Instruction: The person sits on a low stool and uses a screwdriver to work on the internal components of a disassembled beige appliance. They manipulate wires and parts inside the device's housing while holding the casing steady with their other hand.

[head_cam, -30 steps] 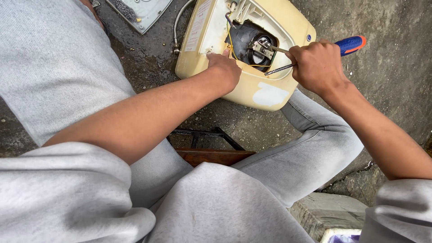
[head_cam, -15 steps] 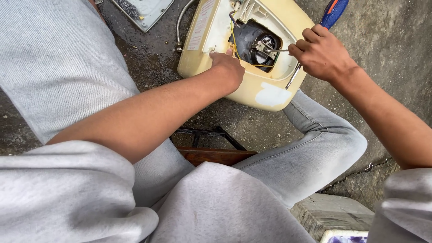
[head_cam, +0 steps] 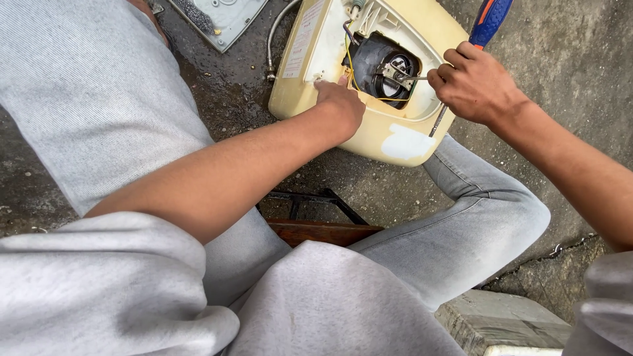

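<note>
A cream-yellow plastic appliance casing [head_cam: 395,142] lies on wet concrete between my knees, with an open cavity showing a dark round part [head_cam: 382,66], a metal bracket and a yellow wire. My left hand [head_cam: 339,105] presses on the casing's rim beside the cavity. My right hand [head_cam: 475,82] grips a screwdriver with a blue and orange handle [head_cam: 491,20]; its metal shaft [head_cam: 436,122] sticks out below my fist, slanting down over the casing's right edge. The fingertips of that hand also touch a small metal piece at the cavity's mouth.
A grey panel [head_cam: 221,16] lies on the ground at the top left, with a flexible metal hose [head_cam: 277,39] beside the casing. A dark metal frame and a brown wooden board [head_cam: 323,231] sit under my legs. A concrete block [head_cam: 501,323] lies at the bottom right.
My right hand has swung the screwdriver from lying nearly level, tip in the cavity, to standing steeply with the handle up. The view has shifted slightly; my left hand stays on the rim.
</note>
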